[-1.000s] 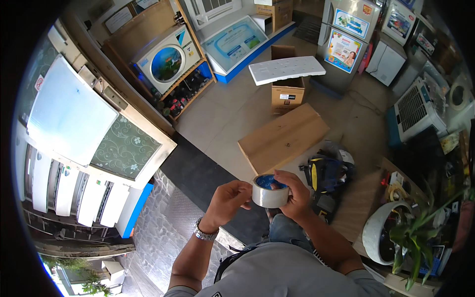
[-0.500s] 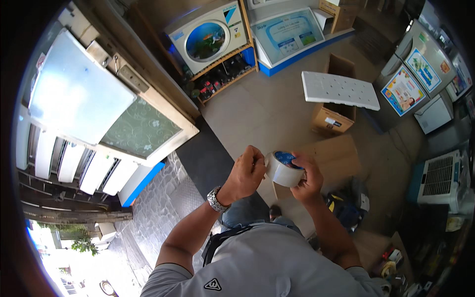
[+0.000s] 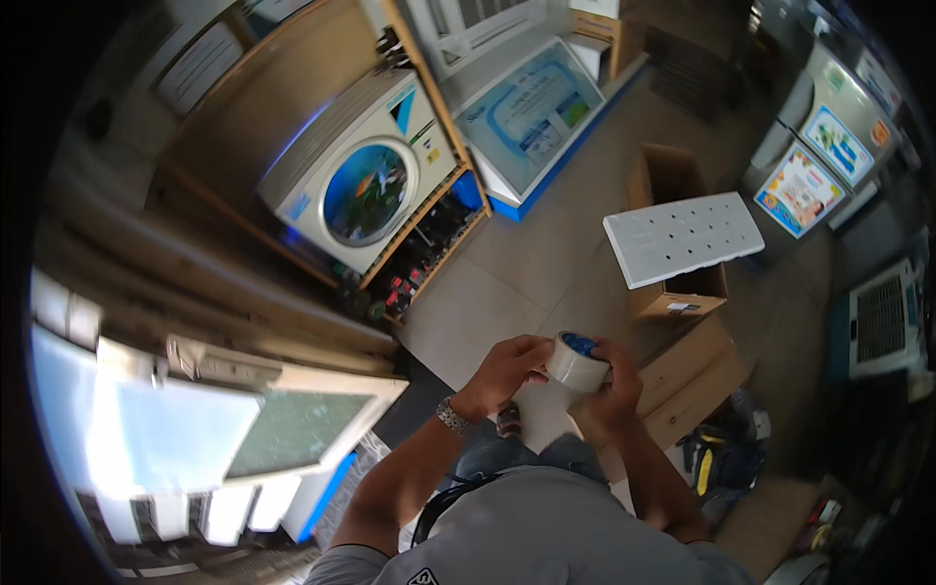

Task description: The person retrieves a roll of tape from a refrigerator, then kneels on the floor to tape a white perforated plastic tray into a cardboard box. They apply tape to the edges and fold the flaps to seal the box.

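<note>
A wide roll of packing tape [image 3: 576,371], whitish outside with a blue core, is held up in front of my body. My right hand [image 3: 618,388] grips it from the right, fingers over the core's edge. On the other side my left hand [image 3: 509,374], with a metal watch on the wrist, has its fingers pinched against the tape; whether a loose end is between them is too small to make out. Beyond the hands, an open cardboard box [image 3: 673,297] stands on the floor with a white foam panel [image 3: 684,237], dotted with holes, across its top.
Flattened cardboard [image 3: 673,390] lies right of my hands, beside a dark bag with yellow [image 3: 721,458]. A fridge [image 3: 814,146] and an air cooler [image 3: 882,322] stand at the right. A washer-like unit [image 3: 361,185] sits on a wooden shelf; a door [image 3: 302,419] is at left.
My view has turned, so the room appears shifted and rotated. The left hand, formerly raised beside the roll with curled fingers, now has its fingers lower against the tape.
</note>
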A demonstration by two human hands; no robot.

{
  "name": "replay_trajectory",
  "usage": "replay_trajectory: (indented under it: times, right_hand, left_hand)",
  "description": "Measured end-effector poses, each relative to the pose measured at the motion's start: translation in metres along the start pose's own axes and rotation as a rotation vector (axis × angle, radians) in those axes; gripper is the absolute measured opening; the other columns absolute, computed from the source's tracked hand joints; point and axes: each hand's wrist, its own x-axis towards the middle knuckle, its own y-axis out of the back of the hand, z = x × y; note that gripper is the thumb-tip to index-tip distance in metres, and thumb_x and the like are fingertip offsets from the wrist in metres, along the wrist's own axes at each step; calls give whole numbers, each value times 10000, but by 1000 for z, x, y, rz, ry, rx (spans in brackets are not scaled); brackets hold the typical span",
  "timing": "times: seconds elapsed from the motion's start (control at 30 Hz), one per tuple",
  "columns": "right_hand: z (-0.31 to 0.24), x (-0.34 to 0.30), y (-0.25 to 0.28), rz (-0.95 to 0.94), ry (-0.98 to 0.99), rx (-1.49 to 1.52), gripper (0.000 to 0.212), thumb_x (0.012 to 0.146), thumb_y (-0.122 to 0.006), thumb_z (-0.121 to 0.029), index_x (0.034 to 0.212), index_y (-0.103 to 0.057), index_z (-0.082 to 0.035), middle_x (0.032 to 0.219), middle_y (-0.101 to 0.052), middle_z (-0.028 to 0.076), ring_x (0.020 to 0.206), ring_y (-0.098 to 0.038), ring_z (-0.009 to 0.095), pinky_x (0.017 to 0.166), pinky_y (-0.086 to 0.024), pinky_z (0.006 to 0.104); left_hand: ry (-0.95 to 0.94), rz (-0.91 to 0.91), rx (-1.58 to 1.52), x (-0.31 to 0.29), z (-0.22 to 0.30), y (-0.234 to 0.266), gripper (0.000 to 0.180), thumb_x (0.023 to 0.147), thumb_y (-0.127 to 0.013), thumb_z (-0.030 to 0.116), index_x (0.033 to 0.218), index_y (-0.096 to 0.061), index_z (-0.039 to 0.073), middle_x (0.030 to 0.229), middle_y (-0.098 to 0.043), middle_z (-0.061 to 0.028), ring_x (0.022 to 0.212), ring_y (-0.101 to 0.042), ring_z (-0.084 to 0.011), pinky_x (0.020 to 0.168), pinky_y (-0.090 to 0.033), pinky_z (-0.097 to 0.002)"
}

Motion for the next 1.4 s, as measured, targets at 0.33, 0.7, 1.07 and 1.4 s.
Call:
replay_trajectory:
  times: [0.33,0.7,1.07,1.4]
  right_hand:
    - [84,98,-50,111,-67,-307,560,576,-835,87,1087,-637,-28,1065,-665,189,1025,-682,391,867,-571,447]
    - [188,285,-60,68,-134,-306,634,693,-939,-384,1140,-659,-34,874,-680,161,858,-661,347,912,-530,478]
    - [292,293,-20,364,-1494,-575,646,968,-709,-381,1473,-490,-45,760,-720,209,727,-736,364,666,-570,428]
    - [385,370,-46,2186,-631,153,221,1028,-689,-205,1160,-669,-29,942,-659,35,842,-624,93,745,-515,253]
  left_hand:
    - [133,-140,190,200,75,39,259,1061,-617,232,1100,-654,-21,990,-670,-56,907,-628,-137,826,-529,-286]
    - [-300,-462,939,460,196,43,140,1066,-552,131,1050,-605,3,910,-667,-95,852,-614,-175,773,-507,-320]
    - [-667,-703,787,741,298,-197,203,1090,-558,221,1014,-597,37,814,-592,1,683,-568,-83,627,-489,-251]
    - [-158,-1545,1004,840,271,-312,109,1031,-652,130,1057,-610,33,831,-577,15,724,-572,-57,660,-527,-224]
